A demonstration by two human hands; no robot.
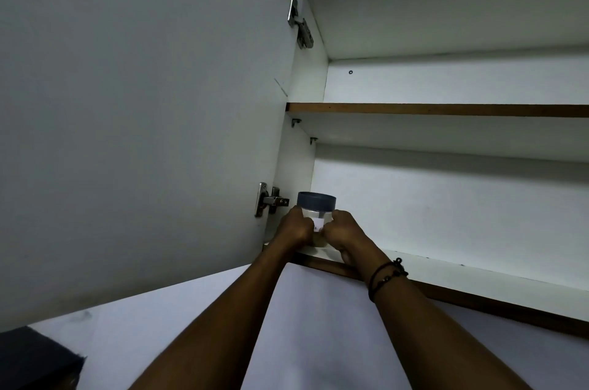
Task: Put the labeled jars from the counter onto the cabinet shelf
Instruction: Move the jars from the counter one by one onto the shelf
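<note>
Now, up at the open wall cabinet, looking steeply upward. Jar [316, 212] down in the left corner of the bottom shelf [446, 271], close to the side wall and just right of the lower door hinge [271, 202]. Clear body, dark blue-grey screw lid on top, white label facing out between the knuckles. Whether resting fully on the shelf or held a touch above it, cannot tell: base hidden behind the hands.

Left hand [294, 228] wrapped round the left flank of the jar, fingers curled on it. Right hand [342, 235] clamped on the right flank likewise, black cord bracelet [384, 276] at the wrist. Both gripping low on the body, below the lid.

Handling, as a guess: rigid, smooth-sided, probably plastic or glass, so slippery under a loose hold and likely to crack or bounce if dropped from this height. Looks small and light enough for one hand, though contents unseen. Best hold on the body either side of the label, as here; not by the lid alone, in case of a loose thread.

Middle shelf [446, 110] above bare in the visible part. Door [143, 103] swung wide left. No counter in view.
</note>
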